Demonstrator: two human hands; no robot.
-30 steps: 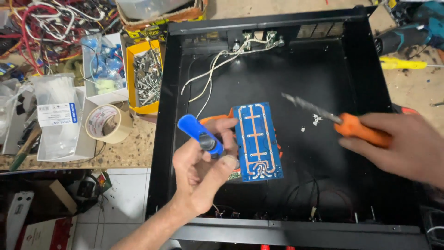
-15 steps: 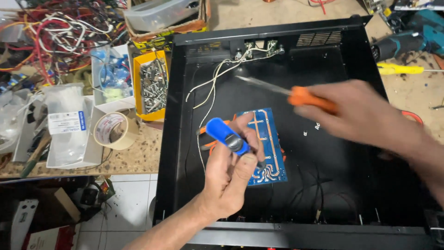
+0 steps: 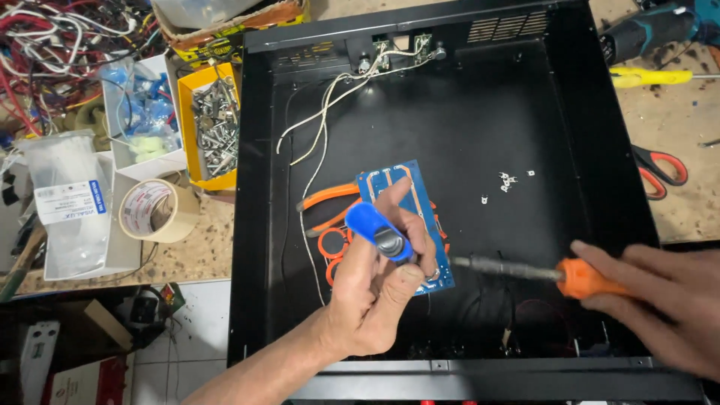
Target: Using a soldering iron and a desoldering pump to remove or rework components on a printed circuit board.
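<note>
Far left on the bench lay one roll of tape [image 3: 157, 211], then one yellow bin of loose screws [image 3: 213, 129] — too many to count. One open black metal chassis [image 3: 255, 225] took up the middle.

Inside it, one pair of orange-handled pliers [image 3: 326, 196] lay beside one blue circuit board [image 3: 409, 196], which rested flat on the chassis floor. The board looked thin, stiff and light, probably easy to crack or scratch on its traces; edges seemed the safest place to hold it.

The left hand [image 3: 375, 300] was over the board, fingers curled and pinching one small blue cylindrical part [image 3: 373, 227] with a grey end. It looked light, rigid and smooth, so a grip round the barrel suited it.

A few tiny white bits [image 3: 507, 180], about six, lay scattered further right.

The right hand [image 3: 660, 307] was wrapped, fingers closed, round the orange handle of one screwdriver [image 3: 525, 270], shaft pointing left toward the board; hard, slim, best held by its handle.

One pair of red-handled scissors [image 3: 660, 171] lay outside, right.
</note>
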